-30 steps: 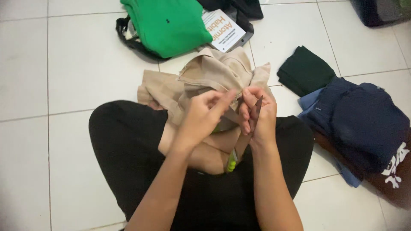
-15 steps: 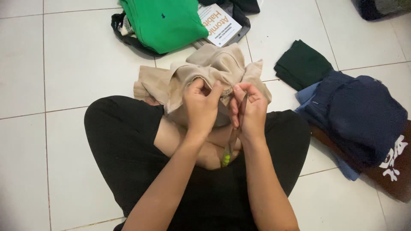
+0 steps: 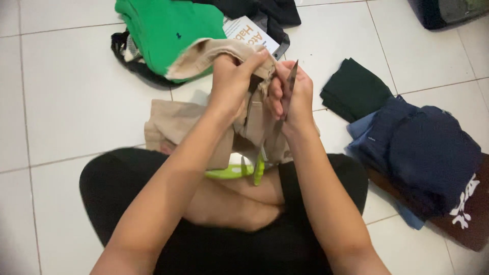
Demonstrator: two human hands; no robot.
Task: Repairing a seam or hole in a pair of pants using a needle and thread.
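White tiled floor (image 3: 76, 102); hands grip beige garment (image 3: 178, 122), scissors (image 3: 283, 97) probably.

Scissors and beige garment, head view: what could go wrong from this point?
The right hand holds the scissors with the blade tip up beside the left hand, which pinches the beige garment; a slip could nick a finger. The blades lie against folded cloth, so an unintended layer might get snagged or cut.
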